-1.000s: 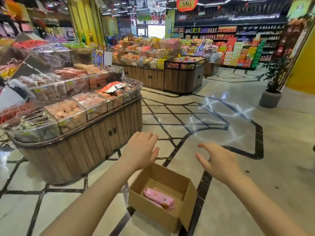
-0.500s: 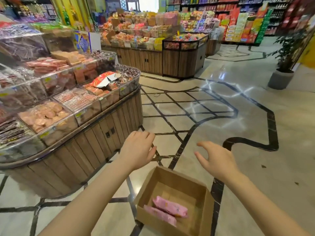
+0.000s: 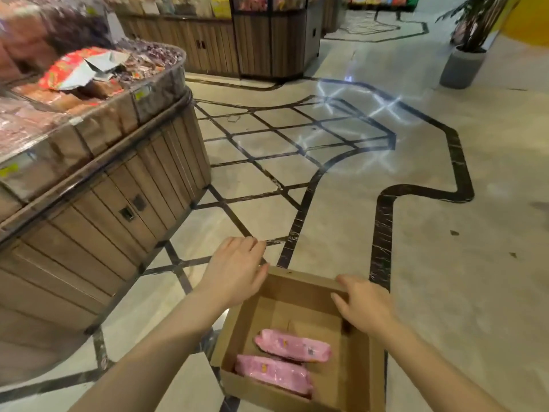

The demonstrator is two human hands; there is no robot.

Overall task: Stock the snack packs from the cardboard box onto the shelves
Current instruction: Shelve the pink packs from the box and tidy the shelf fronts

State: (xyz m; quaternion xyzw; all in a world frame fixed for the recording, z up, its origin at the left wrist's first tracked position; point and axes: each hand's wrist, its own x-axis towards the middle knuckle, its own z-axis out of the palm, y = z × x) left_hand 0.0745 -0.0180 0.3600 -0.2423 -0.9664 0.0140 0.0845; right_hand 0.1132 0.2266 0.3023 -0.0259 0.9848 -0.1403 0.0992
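Floor (image 3: 445, 179): pale polished stone with dark inlaid bands forming a lattice; bright light reflections lie on the lattice area
Display counter (image 3: 98, 185): rounded wooden unit at the left with slatted panels and two small recessed handles; its top carries clear-fronted bins of loose wrapped snacks
Far counter (image 3: 267, 40): second wooden unit across the aisle, slatted like the first, goods stacked on top
Planter (image 3: 462, 66): grey pot with a dark leafy plant, standing at the upper right, well apart from the work area
Cardboard box (image 3: 361, 364): open-topped, standing on the floor directly in front of the person, near the foot of the display counter; interior mostly bare brown card
Red bag (image 3: 64, 68): opened red and silver bag lying on top of the snacks in one bin of the display counter
Left hand (image 3: 236, 270): palm down at the far left corner of the cardboard box, fingers extended and relaxed, grasping nothing; thumb side overlaps the rim, contact cannot be told
Right hand (image 3: 364, 307): palm down over the far right part of the cardboard box, fingers spread and loosely bent, grasping nothing; whether the fingertips touch the wall cannot be told
Snack packs (image 3: 292, 347): two pink packs lying flat side by side on the box bottom, in the near left part, touching or nearly so; neither hand reaches them
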